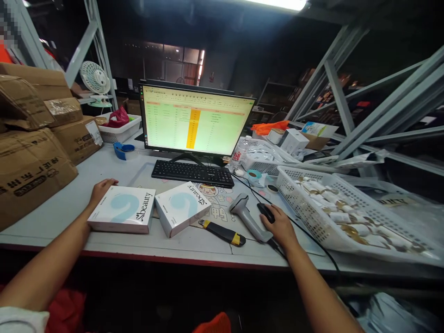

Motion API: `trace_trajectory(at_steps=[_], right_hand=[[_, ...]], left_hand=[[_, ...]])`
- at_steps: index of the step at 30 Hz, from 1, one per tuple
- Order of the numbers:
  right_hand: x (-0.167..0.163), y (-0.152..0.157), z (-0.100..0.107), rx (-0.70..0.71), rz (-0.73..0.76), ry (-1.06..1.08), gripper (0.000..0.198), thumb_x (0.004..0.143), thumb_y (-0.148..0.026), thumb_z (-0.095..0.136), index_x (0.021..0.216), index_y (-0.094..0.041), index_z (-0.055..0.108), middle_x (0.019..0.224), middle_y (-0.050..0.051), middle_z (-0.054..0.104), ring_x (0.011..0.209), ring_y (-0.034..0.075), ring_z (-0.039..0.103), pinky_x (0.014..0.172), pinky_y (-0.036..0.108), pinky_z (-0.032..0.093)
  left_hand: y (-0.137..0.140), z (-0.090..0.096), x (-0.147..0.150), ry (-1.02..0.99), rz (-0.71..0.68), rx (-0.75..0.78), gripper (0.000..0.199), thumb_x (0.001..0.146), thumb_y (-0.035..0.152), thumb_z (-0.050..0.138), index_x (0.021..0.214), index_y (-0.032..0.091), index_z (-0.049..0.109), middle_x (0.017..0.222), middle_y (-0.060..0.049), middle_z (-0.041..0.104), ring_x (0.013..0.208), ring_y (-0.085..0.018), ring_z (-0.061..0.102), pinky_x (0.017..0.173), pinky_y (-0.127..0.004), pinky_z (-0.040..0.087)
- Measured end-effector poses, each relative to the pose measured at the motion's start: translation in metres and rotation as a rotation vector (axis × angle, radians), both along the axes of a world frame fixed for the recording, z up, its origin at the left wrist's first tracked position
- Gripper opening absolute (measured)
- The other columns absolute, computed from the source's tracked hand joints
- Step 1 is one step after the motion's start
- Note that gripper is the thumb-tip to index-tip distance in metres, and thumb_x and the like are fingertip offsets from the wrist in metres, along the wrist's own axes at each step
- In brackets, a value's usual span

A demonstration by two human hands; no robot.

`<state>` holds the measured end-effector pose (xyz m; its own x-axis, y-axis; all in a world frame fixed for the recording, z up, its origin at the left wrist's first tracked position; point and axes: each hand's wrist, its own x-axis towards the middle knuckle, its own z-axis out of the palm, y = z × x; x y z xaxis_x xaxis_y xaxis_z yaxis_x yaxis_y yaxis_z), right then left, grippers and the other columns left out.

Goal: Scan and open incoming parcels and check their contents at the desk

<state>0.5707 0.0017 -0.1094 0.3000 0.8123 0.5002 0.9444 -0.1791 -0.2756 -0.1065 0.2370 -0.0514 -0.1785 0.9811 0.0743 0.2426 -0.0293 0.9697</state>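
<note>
My right hand (281,226) rests over a black computer mouse (265,212), its fingers around it. Just left of the mouse lies a grey barcode scanner (250,218) with its cable running toward the table's edge. My left hand (101,190) lies on the table at the far-left corner of a white box (121,210) with a pale blue swirl. Its visible fingers are stretched out; the box hides part of the hand. A second, similar white box (182,208) sits at an angle beside the first. A black and yellow utility knife (224,232) lies in front of the scanner.
A monitor (194,121) showing a spreadsheet stands behind a black keyboard (192,173). Cardboard boxes (31,162) are stacked at left, near a blue tape dispenser (124,151). At right, a white basket (305,215) holds many small rolls. A plastic bottle (239,152) stands beside the monitor.
</note>
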Motion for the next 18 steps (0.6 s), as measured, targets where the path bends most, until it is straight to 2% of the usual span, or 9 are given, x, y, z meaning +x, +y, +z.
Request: trace_trajectory(at_steps=[3,5,8,10,12,14,16,18], right_hand=[[0.001,0.001,-0.006,0.023,-0.04,-0.036,0.057,0.093,-0.05,0.048,0.137,-0.018,0.064,0.141,0.017,0.061,0.128,0.035,0.06,0.11,0.053,0.052],[0.001,0.001,-0.007,0.031,-0.057,-0.057,0.055,0.093,-0.049,0.048,0.136,-0.02,0.064,0.14,0.016,0.061,0.127,0.034,0.061,0.109,0.052,0.052],[-0.001,0.0,-0.007,0.027,-0.058,-0.086,0.054,0.093,-0.046,0.047,0.136,-0.02,0.064,0.139,0.015,0.061,0.125,0.034,0.061,0.109,0.051,0.052],[-0.003,0.0,-0.005,0.015,-0.057,-0.094,0.053,0.093,-0.045,0.046,0.136,-0.02,0.065,0.138,0.016,0.061,0.123,0.035,0.061,0.107,0.052,0.053],[-0.005,0.0,-0.004,0.005,-0.059,-0.091,0.053,0.093,-0.044,0.046,0.136,-0.02,0.065,0.137,0.016,0.061,0.122,0.035,0.061,0.105,0.053,0.054],[-0.007,-0.001,-0.003,0.004,-0.065,-0.083,0.052,0.093,-0.044,0.047,0.135,-0.02,0.066,0.137,0.015,0.061,0.122,0.034,0.061,0.105,0.052,0.054],[-0.01,-0.002,-0.002,0.006,-0.074,-0.079,0.051,0.093,-0.043,0.047,0.135,-0.021,0.066,0.138,0.015,0.061,0.125,0.033,0.06,0.107,0.051,0.053],[-0.013,-0.003,-0.001,0.0,-0.084,-0.079,0.051,0.093,-0.043,0.047,0.136,-0.021,0.065,0.139,0.015,0.06,0.126,0.033,0.059,0.108,0.051,0.052]], left_hand=[[-0.008,0.007,0.003,0.055,-0.08,-0.024,0.062,0.058,0.069,0.069,0.088,0.015,0.073,0.087,-0.009,0.074,0.076,-0.023,0.064,0.065,-0.03,0.05],[-0.011,0.019,0.002,0.144,-0.178,-0.062,0.062,0.058,0.069,0.071,0.089,0.015,0.076,0.09,-0.011,0.076,0.08,-0.025,0.068,0.068,-0.031,0.052],[-0.004,0.05,0.002,0.315,-0.278,-0.07,0.056,0.059,0.064,0.072,0.087,0.015,0.075,0.088,-0.013,0.077,0.078,-0.027,0.069,0.068,-0.034,0.052],[0.005,0.076,0.012,0.41,-0.305,-0.015,0.052,0.067,0.061,0.068,0.092,0.015,0.073,0.088,-0.013,0.077,0.076,-0.026,0.069,0.066,-0.034,0.052],[0.015,0.101,0.037,0.502,-0.358,0.074,0.049,0.078,0.057,0.061,0.102,0.015,0.072,0.093,-0.011,0.077,0.08,-0.025,0.069,0.071,-0.034,0.053],[0.023,0.117,0.077,0.612,-0.455,0.177,0.046,0.086,0.053,0.058,0.109,0.017,0.073,0.102,-0.01,0.076,0.088,-0.023,0.07,0.081,-0.034,0.052],[0.027,0.121,0.126,0.734,-0.574,0.265,0.04,0.091,0.048,0.058,0.112,0.019,0.075,0.107,-0.008,0.076,0.096,-0.023,0.069,0.088,-0.034,0.049],[0.029,0.114,0.176,0.86,-0.675,0.319,0.035,0.091,0.04,0.06,0.114,0.019,0.076,0.107,-0.008,0.076,0.096,-0.024,0.068,0.087,-0.035,0.049]])
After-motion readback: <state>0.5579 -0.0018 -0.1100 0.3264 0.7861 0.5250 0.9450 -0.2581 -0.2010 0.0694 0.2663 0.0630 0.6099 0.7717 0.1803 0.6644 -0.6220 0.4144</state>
